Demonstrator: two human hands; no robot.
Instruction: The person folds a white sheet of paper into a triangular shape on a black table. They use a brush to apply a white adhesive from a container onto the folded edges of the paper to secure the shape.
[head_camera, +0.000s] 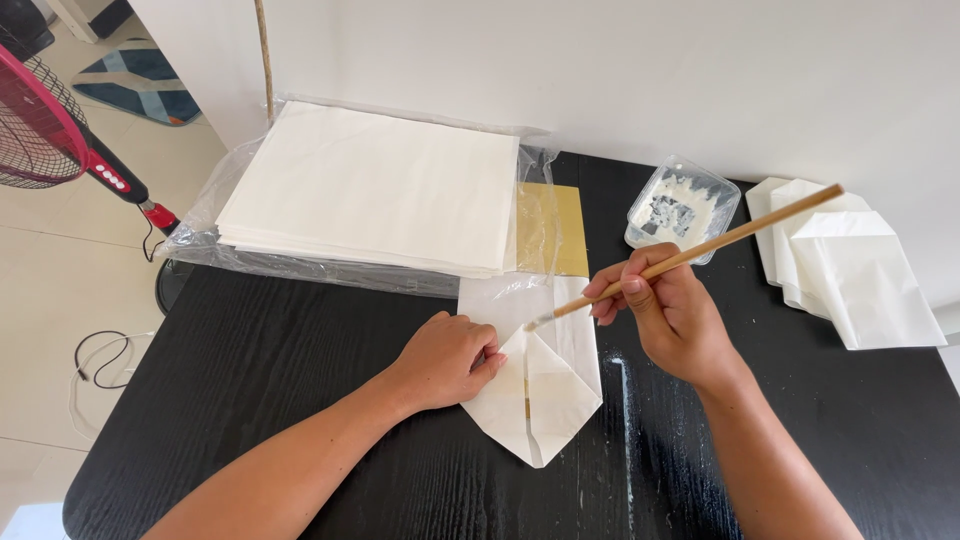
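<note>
1. Your right hand is clenched around a thin wooden brush. Its long axis runs diagonally, the handle end toward the upper right of the frame and the tip down-left, on the paper.
2. The folded white paper lies at the centre of the frame on the black, wood-grained surface. Its long axis runs up and down the frame, with a folded point aimed at the bottom edge.
3. Your left hand presses on the paper's left flap with curled fingers, closed around nothing.
4. At upper centre sits a flat stack of white sheets in crinkled clear plastic wrap.
5. To the upper right, a clear plastic tub holds white paste.
6. At far right, finished folded white papers overlap in a small pile.
</note>
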